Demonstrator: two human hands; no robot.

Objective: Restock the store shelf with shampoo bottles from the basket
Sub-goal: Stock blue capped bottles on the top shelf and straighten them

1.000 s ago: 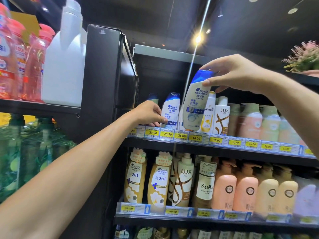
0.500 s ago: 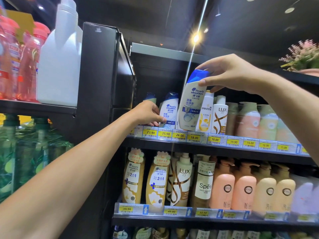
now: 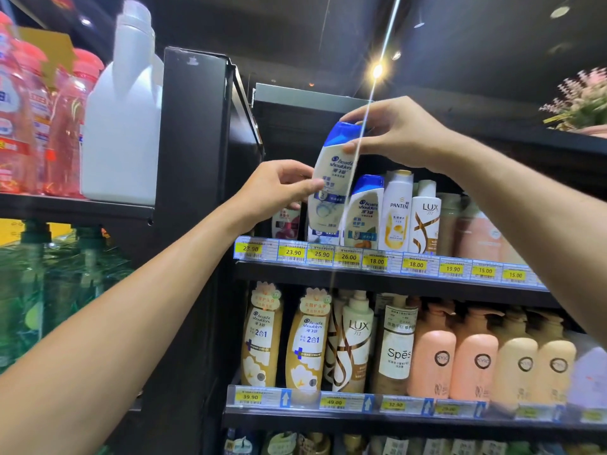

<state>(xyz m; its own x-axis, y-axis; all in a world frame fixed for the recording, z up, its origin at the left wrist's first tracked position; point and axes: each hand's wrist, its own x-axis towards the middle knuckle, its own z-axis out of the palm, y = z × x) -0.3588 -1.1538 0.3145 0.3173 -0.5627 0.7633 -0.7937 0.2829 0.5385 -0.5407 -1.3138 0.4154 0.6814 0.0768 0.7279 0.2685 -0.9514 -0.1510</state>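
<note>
Our right hand (image 3: 404,136) pinches the bottle (image 3: 331,178) by its blue cap; our left hand (image 3: 279,188) pinches its left side. It tilts at the shelf's (image 3: 394,279) front edge, near the left end.

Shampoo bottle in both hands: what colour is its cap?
Blue cap on a white bottle, seen best in the head view.

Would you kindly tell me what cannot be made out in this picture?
- Basket: outside the head view.
- Small dark bottle: mostly hidden behind the left hand.
- Lowest bottles: cut off by the bottom edge.
- Price tags beyond the 32.90 one: too blurred to read.
</note>
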